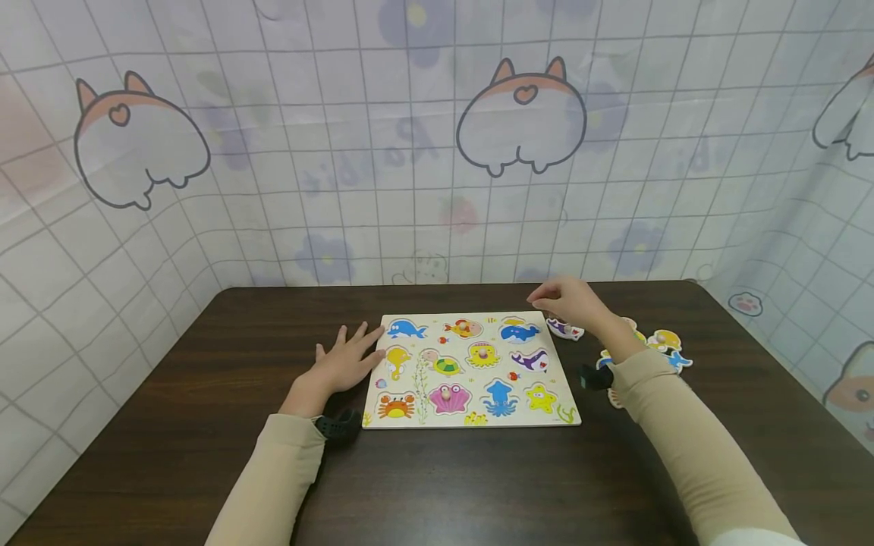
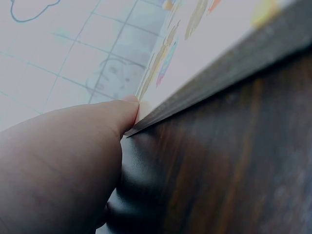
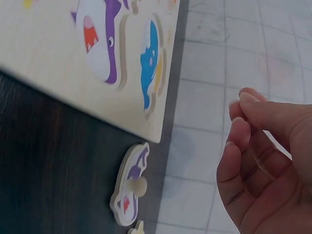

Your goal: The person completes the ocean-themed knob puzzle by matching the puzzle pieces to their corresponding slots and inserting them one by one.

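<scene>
A wooden peg puzzle board (image 1: 423, 419) with printed sea animals lies flat on the table. My left hand (image 1: 344, 360) rests at its left edge, fingers spread, and in the left wrist view the thumb (image 2: 124, 114) touches the board's edge. Above the board's far right corner hovers my right hand (image 1: 568, 301). Its fingers (image 3: 233, 168) are curled and the thumb meets the index fingertip, with nothing visible between them. A purple-and-white whale piece (image 3: 127, 187) with a round knob lies just off the board's right side. The matching purple whale recess (image 1: 529, 361) shows its printed picture.
More puzzle pieces (image 1: 664, 340) lie in a loose group right of the board, partly hidden by my right forearm. Wristbands with small dark devices (image 1: 337, 427) sit on both wrists. A patterned wall sheet (image 1: 410, 227) stands directly behind the dark table (image 1: 451, 485).
</scene>
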Tool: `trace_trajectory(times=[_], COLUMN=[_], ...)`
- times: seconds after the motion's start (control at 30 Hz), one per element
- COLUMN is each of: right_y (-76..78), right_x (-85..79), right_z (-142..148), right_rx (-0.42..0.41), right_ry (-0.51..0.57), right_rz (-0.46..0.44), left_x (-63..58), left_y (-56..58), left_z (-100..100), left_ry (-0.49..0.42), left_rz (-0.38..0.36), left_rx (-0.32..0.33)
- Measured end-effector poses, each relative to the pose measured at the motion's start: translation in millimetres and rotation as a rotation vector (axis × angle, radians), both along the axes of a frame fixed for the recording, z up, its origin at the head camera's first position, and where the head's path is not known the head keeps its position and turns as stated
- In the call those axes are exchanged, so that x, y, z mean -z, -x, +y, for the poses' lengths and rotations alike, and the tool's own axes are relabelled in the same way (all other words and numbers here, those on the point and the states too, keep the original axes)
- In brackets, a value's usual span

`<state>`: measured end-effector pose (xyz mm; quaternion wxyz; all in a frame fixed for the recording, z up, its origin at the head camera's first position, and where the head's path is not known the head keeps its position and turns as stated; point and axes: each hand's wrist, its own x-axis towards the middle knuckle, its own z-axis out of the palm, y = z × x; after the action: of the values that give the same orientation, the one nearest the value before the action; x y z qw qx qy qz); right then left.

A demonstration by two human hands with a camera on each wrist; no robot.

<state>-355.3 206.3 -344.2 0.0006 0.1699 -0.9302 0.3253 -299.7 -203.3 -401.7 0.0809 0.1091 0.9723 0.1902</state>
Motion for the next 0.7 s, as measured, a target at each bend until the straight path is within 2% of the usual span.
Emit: trace_trajectory(times=[0.23, 0.43, 0.7], right_y=[-2.8, -0.8, -1.2], right_x=[3.7, 9.9, 13.9], right_z=[17.1, 33.6, 51.0], right_rx=[0.027, 0.059, 0.075], right_ry=[0.037, 0.002, -0.012], right_rz=[-0.033, -0.05, -0.118], left_x=[0.9, 1.2, 1.7], left_y=[0.5, 0.9, 1.1], left_z=[-0.1, -0.3, 0.2], left_ry=[0.005, 0.003, 0.004], left_rz=[0.002, 0.002, 0.006], left_rx=[-0.002, -0.006, -0.009])
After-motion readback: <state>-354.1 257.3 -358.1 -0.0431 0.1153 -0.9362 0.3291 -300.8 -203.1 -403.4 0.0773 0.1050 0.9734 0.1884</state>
